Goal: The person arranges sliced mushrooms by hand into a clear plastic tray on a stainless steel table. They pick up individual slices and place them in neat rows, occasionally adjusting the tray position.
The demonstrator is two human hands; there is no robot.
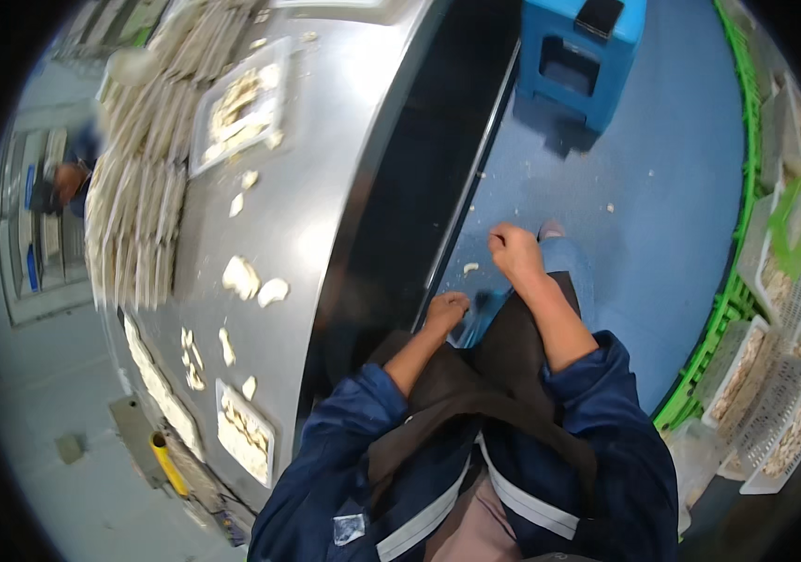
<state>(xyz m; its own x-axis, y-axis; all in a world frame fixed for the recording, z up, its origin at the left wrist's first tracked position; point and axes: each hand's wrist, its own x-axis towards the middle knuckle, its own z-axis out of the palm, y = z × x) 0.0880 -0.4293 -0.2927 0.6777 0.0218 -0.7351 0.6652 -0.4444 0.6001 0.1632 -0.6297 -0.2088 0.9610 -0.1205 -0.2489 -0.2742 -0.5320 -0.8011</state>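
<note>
My left hand (pixel 446 311), fingers curled, hangs beside the steel table over my lap. My right hand (pixel 516 253) is held farther forward above the blue floor, its fingers folded in. I see nothing in either hand, though their palms are turned away. To the left, the stainless-steel table (pixel 323 140) bears loose pale food pieces (pixel 241 277) that look like mushroom. A clear plastic tray (pixel 277 116) of similar pieces lies toward the far end. Another filled white tray (pixel 270 464) sits by the table's near edge.
Stacked trays (pixel 137 232) line the table's far side, with another person's hand (pixel 70 183) beyond them. A blue plastic stool (pixel 562 105) with a dark flat object (pixel 599 17) on it stands ahead. On the right, white perforated baskets (pixel 769 421) stand by green plastic pallets (pixel 713 330).
</note>
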